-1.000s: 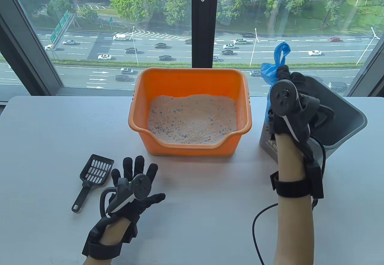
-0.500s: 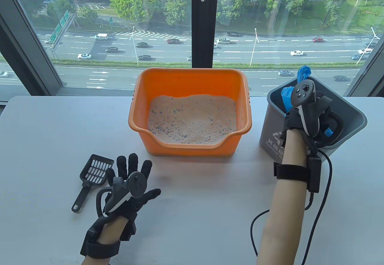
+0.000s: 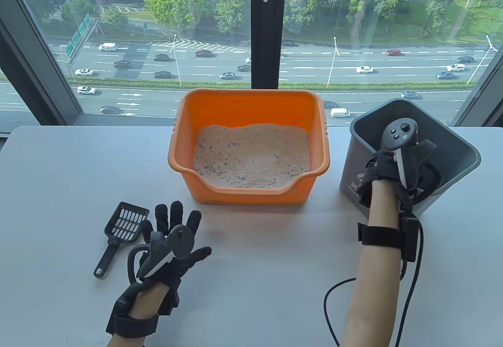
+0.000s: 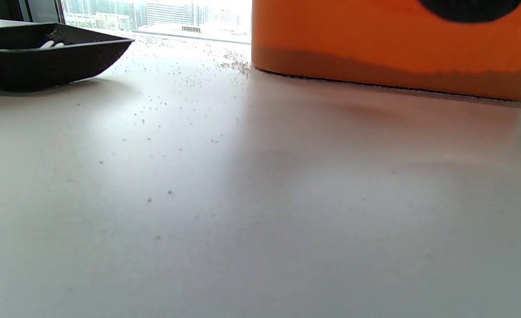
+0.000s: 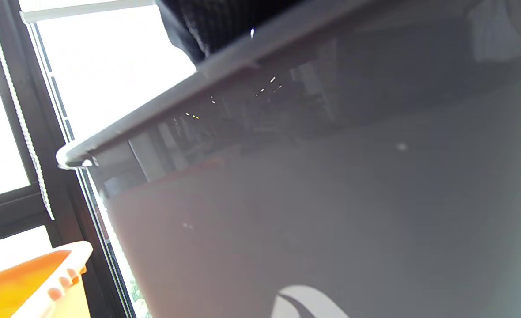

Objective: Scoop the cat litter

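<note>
The orange litter box [image 3: 247,107] stands at mid table with pale litter [image 3: 251,156] in it; its front wall fills the top of the left wrist view [image 4: 393,48]. The black slotted scoop [image 3: 122,230] lies on the table to its front left, also in the left wrist view [image 4: 44,57]. My left hand [image 3: 198,234] rests flat on the table just right of the scoop, fingers spread, holding nothing. My right hand [image 3: 387,162] reaches down into the grey bin [image 3: 463,154]; its fingers are hidden inside.
The table [image 3: 267,268] ends at a window behind the box and bin. Loose litter grains lie scattered on the table [image 4: 190,79] between scoop and box. A black cable [image 3: 334,296] loops on the table by my right forearm. The bin wall [image 5: 331,198] fills the right wrist view.
My right hand has come down from above the bin into it with the blue bag, which is now out of sight. My left hand has shifted slightly toward the scoop.
</note>
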A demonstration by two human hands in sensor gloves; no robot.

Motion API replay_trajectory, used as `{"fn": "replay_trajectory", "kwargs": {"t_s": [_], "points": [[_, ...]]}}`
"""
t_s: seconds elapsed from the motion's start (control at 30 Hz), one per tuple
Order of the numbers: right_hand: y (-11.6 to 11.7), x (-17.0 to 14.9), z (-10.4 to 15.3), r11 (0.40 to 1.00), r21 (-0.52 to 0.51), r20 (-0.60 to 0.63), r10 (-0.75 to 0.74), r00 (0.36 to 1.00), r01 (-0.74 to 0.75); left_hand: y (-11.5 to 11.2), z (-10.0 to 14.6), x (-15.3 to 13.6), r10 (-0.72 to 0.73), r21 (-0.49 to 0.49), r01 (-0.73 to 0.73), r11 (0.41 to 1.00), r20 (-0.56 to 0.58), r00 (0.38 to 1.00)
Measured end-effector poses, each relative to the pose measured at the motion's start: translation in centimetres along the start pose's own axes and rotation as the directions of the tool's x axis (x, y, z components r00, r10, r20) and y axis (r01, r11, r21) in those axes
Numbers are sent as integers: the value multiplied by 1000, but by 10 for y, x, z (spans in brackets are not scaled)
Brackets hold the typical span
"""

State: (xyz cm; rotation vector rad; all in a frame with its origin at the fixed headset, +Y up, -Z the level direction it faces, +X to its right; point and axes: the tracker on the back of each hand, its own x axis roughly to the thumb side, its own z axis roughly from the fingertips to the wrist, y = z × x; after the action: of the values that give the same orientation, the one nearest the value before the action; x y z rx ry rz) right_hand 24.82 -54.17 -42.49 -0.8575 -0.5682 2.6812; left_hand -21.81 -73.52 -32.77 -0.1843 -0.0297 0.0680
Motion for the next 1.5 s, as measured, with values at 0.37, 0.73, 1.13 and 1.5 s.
{"fn": "replay_trajectory", "kwargs": {"t_s": [0.37, 0.73, 1.13, 1.5], "points": [[3, 52, 133, 997, -73, 486, 33, 873, 3, 1, 7, 15, -34, 11, 34, 999, 55, 998], [91, 22, 251, 984, 89, 611, 69, 788, -155, 2, 20, 35, -66, 17, 64, 998, 125, 990], [150, -14, 260, 866, 417, 535, 13, 845, -277, 2, 21, 41, -63, 2, 63, 998, 150, 987], [157, -15, 262, 822, 458, 537, 48, 842, -339, 1, 20, 37, -53, -11, 55, 998, 139, 989]]}}
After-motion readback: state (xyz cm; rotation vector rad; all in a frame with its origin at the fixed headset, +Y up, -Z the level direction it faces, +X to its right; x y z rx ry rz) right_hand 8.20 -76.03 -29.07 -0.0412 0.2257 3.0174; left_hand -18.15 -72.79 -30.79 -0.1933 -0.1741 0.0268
